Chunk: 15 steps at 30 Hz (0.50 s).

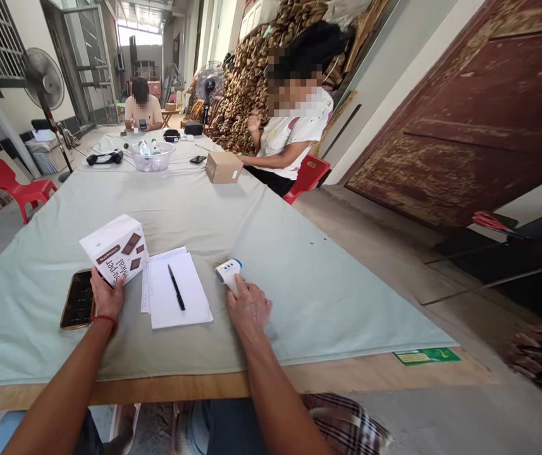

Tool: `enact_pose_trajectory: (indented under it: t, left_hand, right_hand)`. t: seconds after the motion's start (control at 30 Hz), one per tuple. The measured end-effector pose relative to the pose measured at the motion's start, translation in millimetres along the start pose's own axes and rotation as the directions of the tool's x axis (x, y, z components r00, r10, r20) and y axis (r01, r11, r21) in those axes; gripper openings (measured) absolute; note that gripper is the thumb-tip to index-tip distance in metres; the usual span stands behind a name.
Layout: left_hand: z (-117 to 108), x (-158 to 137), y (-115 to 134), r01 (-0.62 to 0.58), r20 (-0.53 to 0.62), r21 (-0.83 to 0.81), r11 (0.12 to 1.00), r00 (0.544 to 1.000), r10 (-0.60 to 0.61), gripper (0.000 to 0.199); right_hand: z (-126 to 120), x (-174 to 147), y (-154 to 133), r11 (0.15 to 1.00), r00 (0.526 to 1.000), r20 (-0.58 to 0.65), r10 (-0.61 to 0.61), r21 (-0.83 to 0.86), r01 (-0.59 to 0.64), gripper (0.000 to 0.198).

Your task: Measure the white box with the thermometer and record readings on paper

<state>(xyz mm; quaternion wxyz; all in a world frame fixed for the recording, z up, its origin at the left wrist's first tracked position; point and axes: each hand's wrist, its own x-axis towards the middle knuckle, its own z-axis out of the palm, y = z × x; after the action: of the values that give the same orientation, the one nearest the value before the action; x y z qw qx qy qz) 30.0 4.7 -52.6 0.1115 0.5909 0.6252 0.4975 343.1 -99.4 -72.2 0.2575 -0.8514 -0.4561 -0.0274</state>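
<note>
My left hand point(107, 296) grips the near end of a white box point(121, 249) printed with brown chocolate squares, which is tilted above the table. Under and beside that hand lies a smartphone point(77, 303) with a dark screen. My right hand point(250, 308) is wrapped round the handle of a white and blue infrared thermometer point(229, 272), its head pointing away from me. Between my hands, a black pen point(176, 287) rests on white paper sheets point(190, 309). A printed sheet shows partly from beneath them.
A cardboard box point(224, 167), a clear plastic basin point(150, 161) with bottles and a black headset point(104, 158) stand farther along the cloth-covered table point(299, 303). One person sits at the right side on a red chair point(309, 174), another at the far end.
</note>
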Motion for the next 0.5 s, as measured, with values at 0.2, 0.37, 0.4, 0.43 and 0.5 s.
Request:
enact_pose_trajectory:
  t: [0.2,0.37,0.4,0.43,0.5]
  left_hand:
    - [2.6,-1.3,-1.3,0.010,-0.051,0.079,0.997,0.999,-0.006,0.079]
    - [1.5,-1.6,-0.8,0.016,-0.034,0.085,0.996,0.999,-0.014,0.080]
    - [1.3,-1.9,-0.6,0.023,-0.032,0.088,0.996,0.999,-0.020,0.080]
    - [1.0,-2.4,-0.3,0.031,-0.031,0.090,0.995,0.999,-0.028,0.080]
    - [0.8,-3.5,0.0,0.046,-0.026,0.089,0.995,0.999,-0.044,0.080]
  right_hand:
    - [8.2,0.3,4.6,0.998,0.990,-0.139,-0.031,0.048,0.038,0.038]
    - [11.8,-9.2,-20.3,0.872,0.852,-0.360,-0.379,0.169,0.460,0.034]
    - [13.6,-13.6,-28.3,0.808,0.809,-0.349,-0.472,0.196,0.556,0.034]
    - [16.0,-18.4,-35.9,0.754,0.774,-0.324,-0.544,0.215,0.620,0.036]
    - [22.5,-27.5,-47.0,0.730,0.759,-0.263,-0.595,0.219,0.648,0.044]
